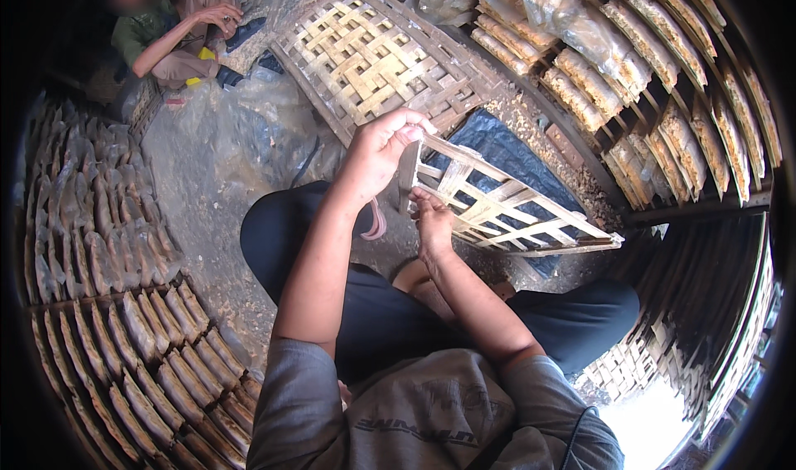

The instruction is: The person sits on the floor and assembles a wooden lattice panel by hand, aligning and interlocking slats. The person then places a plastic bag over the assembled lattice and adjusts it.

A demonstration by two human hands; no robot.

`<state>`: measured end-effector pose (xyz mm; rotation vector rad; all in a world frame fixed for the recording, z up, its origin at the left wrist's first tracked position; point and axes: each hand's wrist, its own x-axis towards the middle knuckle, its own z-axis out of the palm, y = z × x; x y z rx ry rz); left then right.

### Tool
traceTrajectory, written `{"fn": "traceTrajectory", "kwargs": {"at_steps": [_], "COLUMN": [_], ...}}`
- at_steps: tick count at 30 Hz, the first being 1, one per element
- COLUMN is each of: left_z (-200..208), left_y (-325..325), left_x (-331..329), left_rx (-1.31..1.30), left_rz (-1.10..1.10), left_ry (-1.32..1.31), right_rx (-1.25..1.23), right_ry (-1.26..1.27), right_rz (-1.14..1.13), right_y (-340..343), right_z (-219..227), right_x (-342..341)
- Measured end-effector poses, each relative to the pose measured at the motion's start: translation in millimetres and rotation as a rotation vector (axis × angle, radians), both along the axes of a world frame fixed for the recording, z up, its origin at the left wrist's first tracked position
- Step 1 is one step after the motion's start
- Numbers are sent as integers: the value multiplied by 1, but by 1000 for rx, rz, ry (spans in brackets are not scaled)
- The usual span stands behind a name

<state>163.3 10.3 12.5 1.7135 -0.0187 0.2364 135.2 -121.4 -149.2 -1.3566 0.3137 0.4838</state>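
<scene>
A woven bamboo rack (506, 205) with an open lattice and a slatted frame is tilted up over my lap. My left hand (383, 151) is closed around its upper left corner, with the thumb and fingers on the frame end. Just below, my right hand (434, 224) pinches the same end of the rack, its fingertips against the lattice. What else may be between those fingertips is too small to make out. A pinkish loop (376, 223) hangs under my left wrist.
Another woven bamboo panel (365, 60) lies ahead. Dark plastic sheeting (506, 151) is behind the held rack. Shelves of wrapped slabs (580, 84) rise at right; more slab rows (162, 346) stand at left. Another person (178, 39) sits at the far left.
</scene>
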Motion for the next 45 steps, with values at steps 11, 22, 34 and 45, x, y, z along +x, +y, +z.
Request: {"fn": "traceTrajectory", "kwargs": {"at_steps": [11, 22, 34, 45], "left_z": [0, 0, 2, -1], "left_y": [0, 0, -1, 0], "left_x": [0, -1, -8, -11], "left_rx": [33, -8, 21, -8], "left_rz": [1, -7, -1, 14], "left_ry": [20, 13, 12, 8], "right_rx": [386, 695, 147, 251], "right_ry": [277, 355, 188, 221], "right_rz": [-108, -208, -135, -46], "right_y": [3, 2, 3, 1], "right_z": [13, 49, 49, 77], "right_x": [-11, -2, -17, -4]}}
